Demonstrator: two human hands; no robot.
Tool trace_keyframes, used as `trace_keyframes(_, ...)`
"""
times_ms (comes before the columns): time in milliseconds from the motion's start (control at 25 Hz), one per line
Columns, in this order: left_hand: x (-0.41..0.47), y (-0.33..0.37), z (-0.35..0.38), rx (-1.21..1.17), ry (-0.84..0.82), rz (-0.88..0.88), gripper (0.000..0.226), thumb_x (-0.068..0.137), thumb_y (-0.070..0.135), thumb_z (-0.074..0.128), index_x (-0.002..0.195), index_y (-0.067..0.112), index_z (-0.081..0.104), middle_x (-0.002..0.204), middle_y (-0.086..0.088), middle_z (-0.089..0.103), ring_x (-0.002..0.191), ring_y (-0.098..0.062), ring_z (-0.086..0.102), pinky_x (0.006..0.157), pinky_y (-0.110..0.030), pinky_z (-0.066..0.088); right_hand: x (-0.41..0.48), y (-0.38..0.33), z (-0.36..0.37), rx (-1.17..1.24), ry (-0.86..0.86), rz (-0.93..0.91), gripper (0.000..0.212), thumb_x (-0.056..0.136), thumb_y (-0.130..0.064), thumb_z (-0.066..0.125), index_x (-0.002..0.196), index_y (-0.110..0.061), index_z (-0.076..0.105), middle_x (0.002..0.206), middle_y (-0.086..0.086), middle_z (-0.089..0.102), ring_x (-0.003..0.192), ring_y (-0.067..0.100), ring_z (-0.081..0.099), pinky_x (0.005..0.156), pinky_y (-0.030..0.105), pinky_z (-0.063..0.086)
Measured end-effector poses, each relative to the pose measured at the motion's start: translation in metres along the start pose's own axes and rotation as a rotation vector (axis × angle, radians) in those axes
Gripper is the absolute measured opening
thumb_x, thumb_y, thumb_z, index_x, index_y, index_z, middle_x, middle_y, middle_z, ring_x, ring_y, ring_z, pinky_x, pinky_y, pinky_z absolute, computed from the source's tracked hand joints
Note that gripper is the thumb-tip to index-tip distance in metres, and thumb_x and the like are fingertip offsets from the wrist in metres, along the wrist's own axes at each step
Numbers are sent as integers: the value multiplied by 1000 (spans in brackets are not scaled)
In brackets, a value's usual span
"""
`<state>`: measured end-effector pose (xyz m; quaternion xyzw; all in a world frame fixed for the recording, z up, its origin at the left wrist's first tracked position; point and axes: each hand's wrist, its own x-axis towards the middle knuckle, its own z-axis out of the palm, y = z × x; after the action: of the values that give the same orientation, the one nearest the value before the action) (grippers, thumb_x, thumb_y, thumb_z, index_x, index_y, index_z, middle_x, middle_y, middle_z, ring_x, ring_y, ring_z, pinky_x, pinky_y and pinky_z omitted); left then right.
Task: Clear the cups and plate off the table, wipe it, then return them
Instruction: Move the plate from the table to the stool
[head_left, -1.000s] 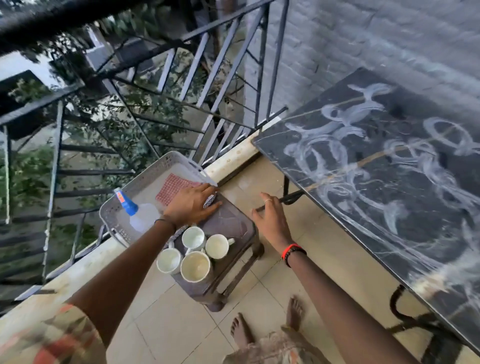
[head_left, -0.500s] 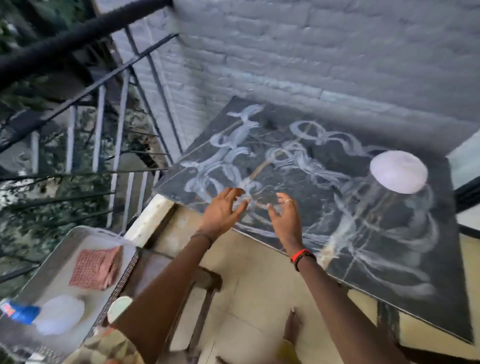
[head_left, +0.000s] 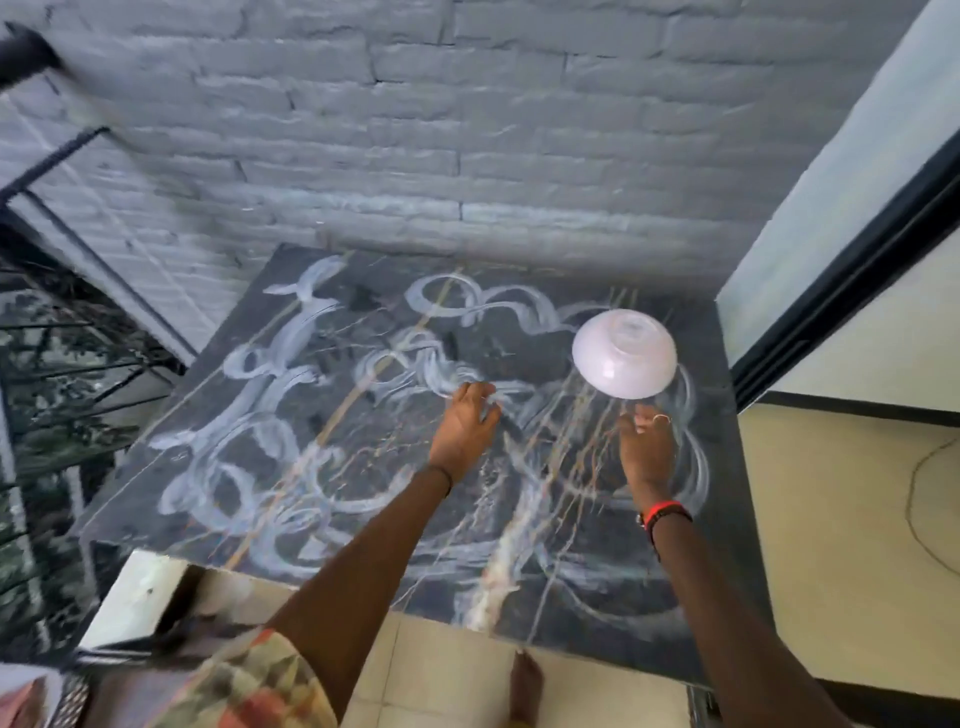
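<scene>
Here, both my hands are out over the dark marbled stone surface (head_left: 519, 358), which is streaked with white smears. My left hand (head_left: 465, 428) has its fingers loosely apart and holds nothing; my right hand (head_left: 647, 447) is likewise relaxed and empty. The round white plate (head_left: 626, 353) lies upside down just beyond my right hand, ahead and rightward of my left hand. I cannot tell whether my right hand touches it.
</scene>
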<state>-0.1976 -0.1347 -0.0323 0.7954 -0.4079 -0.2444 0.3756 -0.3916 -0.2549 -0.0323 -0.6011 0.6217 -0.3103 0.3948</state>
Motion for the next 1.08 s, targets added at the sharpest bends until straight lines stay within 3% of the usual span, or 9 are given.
trace_keyframes(120, 51, 37, 34, -44, -7, -101, 28, 96, 5, 52, 121, -6, 59, 126, -24, 55, 121, -36, 51, 103, -32, 34, 59, 0, -15, -36, -30, 0, 36, 94, -15, 56, 116, 13, 57, 114, 29, 62, 108, 40, 58, 90, 41, 46)
trace_keyframes(280, 109, 80, 75, -32, -94, -158, 36, 100, 14, 42, 131, -2, 53, 140, -20, 49, 131, -32, 44, 106, -31, 32, 122, -7, -19, -17, -28, 54, 43, 94, -21, 56, 121, 14, 54, 120, 30, 59, 109, 39, 57, 73, 23, 39)
trace_keyframes(440, 156, 98, 114, -32, -175, -294, 49, 103, 31, 37, 137, -3, 44, 146, -23, 38, 136, -35, 35, 112, -38, 29, 170, -7, -13, -101, -114, 205, 64, 96, -44, 49, 136, 6, 42, 139, 26, 45, 123, 37, 49, 97, 38, 42)
trace_keyframes(520, 171, 101, 127, -6, -175, -347, 52, 104, 32, 31, 139, -5, 41, 148, -23, 33, 138, -35, 31, 114, -39, 28, 185, -8, -9, -166, -160, 253, 69, 96, -51, 45, 137, 4, 41, 141, 26, 43, 125, 38, 46, 101, 43, 41)
trace_keyframes(760, 184, 98, 145, -73, -156, -417, 50, 104, 31, 33, 140, -2, 44, 152, -18, 30, 137, -35, 34, 115, -44, 30, 206, -14, -1, -269, -240, 292, 73, 97, -56, 34, 139, 3, 39, 143, 25, 39, 129, 38, 40, 105, 44, 38)
trace_keyframes(1080, 177, 97, 146, -276, -112, -471, 50, 104, 32, 33, 146, 6, 39, 146, -19, 42, 131, -36, 44, 109, -48, 39, 200, -14, 6, -168, -201, 369, 72, 94, -54, 44, 136, 4, 40, 140, 25, 43, 123, 39, 46, 102, 45, 42)
